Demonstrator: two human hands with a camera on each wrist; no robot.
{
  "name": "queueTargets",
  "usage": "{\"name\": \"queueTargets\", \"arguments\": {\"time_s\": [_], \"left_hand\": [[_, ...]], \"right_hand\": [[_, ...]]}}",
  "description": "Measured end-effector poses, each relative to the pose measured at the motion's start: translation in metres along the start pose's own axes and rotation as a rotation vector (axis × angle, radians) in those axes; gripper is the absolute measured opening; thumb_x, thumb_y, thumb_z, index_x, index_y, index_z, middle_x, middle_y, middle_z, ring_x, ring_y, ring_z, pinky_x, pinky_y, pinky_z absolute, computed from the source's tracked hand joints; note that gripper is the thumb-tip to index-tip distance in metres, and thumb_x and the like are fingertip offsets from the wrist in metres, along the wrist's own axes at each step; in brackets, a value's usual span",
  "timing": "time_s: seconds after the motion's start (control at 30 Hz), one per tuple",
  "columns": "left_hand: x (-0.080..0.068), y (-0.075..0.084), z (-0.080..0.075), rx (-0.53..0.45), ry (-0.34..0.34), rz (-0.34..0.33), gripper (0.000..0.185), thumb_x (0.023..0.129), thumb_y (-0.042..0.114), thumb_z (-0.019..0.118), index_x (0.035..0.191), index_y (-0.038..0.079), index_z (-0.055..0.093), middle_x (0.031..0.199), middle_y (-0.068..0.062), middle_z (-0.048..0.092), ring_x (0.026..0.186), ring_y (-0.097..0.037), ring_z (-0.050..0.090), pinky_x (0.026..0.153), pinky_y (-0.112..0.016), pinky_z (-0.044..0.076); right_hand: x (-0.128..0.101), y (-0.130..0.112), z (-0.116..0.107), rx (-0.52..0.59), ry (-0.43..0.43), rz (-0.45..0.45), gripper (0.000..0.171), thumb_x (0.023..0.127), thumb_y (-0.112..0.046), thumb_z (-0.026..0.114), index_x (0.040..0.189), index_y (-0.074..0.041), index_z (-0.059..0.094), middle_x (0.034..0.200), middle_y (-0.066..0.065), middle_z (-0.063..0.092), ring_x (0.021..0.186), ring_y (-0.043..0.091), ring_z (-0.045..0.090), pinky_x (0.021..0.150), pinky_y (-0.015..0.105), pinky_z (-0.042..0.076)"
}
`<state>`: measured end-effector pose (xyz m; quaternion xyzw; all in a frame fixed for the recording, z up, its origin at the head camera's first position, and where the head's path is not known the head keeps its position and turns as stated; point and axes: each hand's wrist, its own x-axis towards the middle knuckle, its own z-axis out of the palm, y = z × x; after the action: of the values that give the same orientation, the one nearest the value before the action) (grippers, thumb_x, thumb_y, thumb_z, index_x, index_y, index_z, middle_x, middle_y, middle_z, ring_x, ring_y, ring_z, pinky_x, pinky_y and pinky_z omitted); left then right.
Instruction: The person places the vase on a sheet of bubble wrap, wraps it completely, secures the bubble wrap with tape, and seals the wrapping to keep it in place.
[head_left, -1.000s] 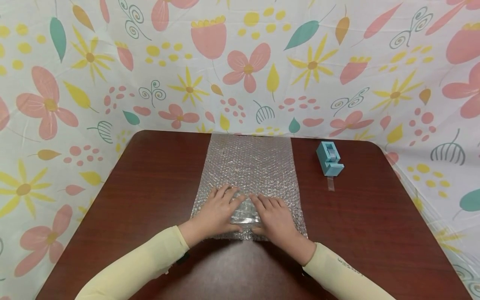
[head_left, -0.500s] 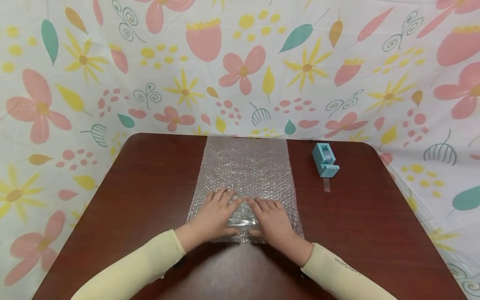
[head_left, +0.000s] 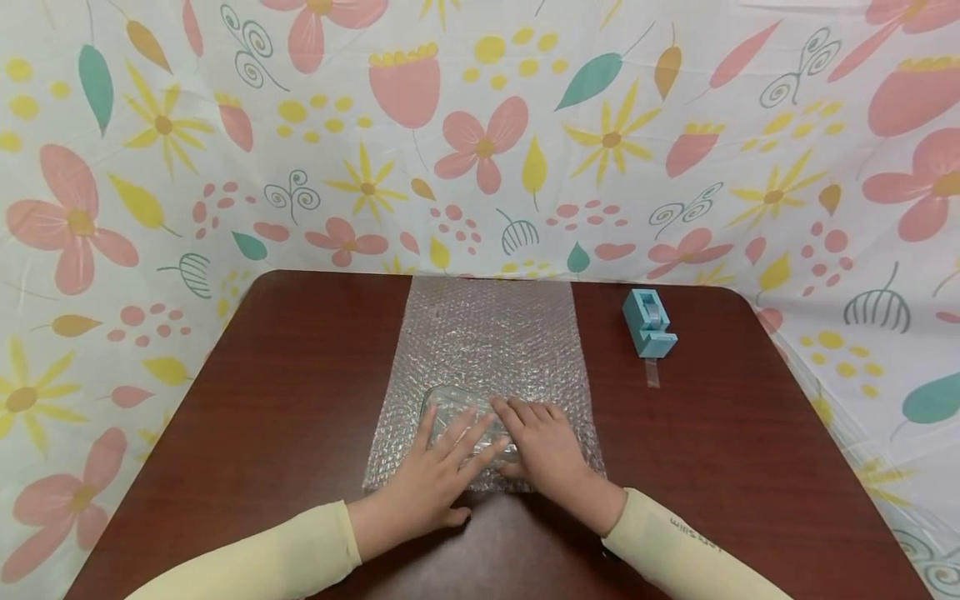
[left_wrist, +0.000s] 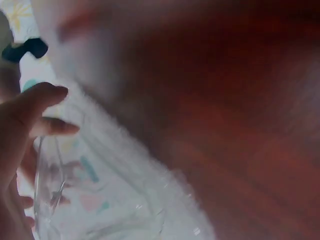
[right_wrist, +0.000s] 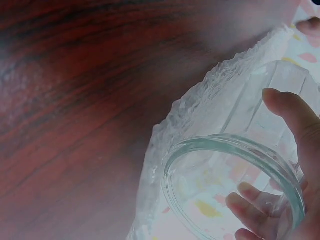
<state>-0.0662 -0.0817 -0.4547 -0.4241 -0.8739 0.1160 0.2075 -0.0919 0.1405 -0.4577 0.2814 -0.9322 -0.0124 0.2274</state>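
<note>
A clear drinking glass with flat-sided walls [head_left: 447, 403] lies on its side on a sheet of bubble wrap [head_left: 495, 333], near the sheet's front edge. My right hand [head_left: 551, 446] holds the glass at its right end, thumb on the near side and fingers on the far side. In the right wrist view, the round rim [right_wrist: 240, 145] shows, with fingers seen through the glass. My left hand [head_left: 420, 492] is over the left part of the glass, its fingers spread and thumb apart over the table. Whether those fingers touch the glass, I cannot tell.
A light blue tape dispenser [head_left: 648, 323] stands at the back right of the dark wooden table [head_left: 300, 375]. A short strip of clear tape [head_left: 652, 373] extends from its front. A flower-print cloth [head_left: 480, 125] hangs behind the table.
My left hand has loosened from the left end of the glass and drawn back towards me, spreading its fingers and uncovering more of the glass. My right hand has stayed in place.
</note>
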Motion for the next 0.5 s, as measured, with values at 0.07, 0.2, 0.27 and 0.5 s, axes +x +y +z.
{"name": "queueTargets", "arguments": {"time_s": [0.07, 0.2, 0.27, 0.5], "left_hand": [[-0.004, 0.003, 0.005, 0.064, 0.031, 0.001, 0.126, 0.069, 0.073, 0.076, 0.166, 0.020, 0.016, 0.170, -0.009, 0.029, 0.157, -0.027, 0.029, 0.123, -0.065, 0.026], [-0.009, 0.005, 0.016, 0.137, 0.108, -0.012, 0.134, 0.068, 0.059, 0.081, 0.166, 0.019, -0.001, 0.174, -0.015, 0.006, 0.163, -0.033, 0.004, 0.128, -0.065, 0.005], [-0.010, 0.006, 0.019, 0.158, 0.133, -0.018, 0.137, 0.068, 0.057, 0.082, 0.165, 0.019, -0.007, 0.173, -0.016, -0.003, 0.162, -0.035, -0.008, 0.128, -0.065, 0.001], [-0.008, 0.010, 0.024, 0.240, 0.145, -0.050, 0.136, 0.070, 0.048, 0.083, 0.164, 0.021, -0.011, 0.172, -0.018, -0.012, 0.161, -0.038, -0.012, 0.127, -0.067, 0.002]], "right_hand": [[0.000, 0.000, 0.000, 0.002, 0.015, -0.004, 0.097, 0.052, -0.058, 0.095, 0.133, -0.014, 0.065, 0.115, 0.006, 0.076, 0.100, 0.022, 0.074, 0.084, 0.036, 0.057], [0.001, 0.000, 0.001, 0.007, 0.020, -0.007, 0.098, 0.052, -0.056, 0.096, 0.134, -0.013, 0.064, 0.115, 0.007, 0.076, 0.100, 0.023, 0.074, 0.084, 0.036, 0.057], [0.001, 0.000, 0.001, 0.012, 0.019, -0.009, 0.098, 0.051, -0.055, 0.096, 0.134, -0.013, 0.064, 0.116, 0.007, 0.076, 0.100, 0.023, 0.073, 0.084, 0.037, 0.057], [0.003, 0.001, -0.003, 0.016, -0.011, -0.009, 0.094, 0.055, -0.054, 0.095, 0.134, -0.013, 0.063, 0.117, 0.008, 0.075, 0.102, 0.023, 0.073, 0.085, 0.037, 0.057]]}}
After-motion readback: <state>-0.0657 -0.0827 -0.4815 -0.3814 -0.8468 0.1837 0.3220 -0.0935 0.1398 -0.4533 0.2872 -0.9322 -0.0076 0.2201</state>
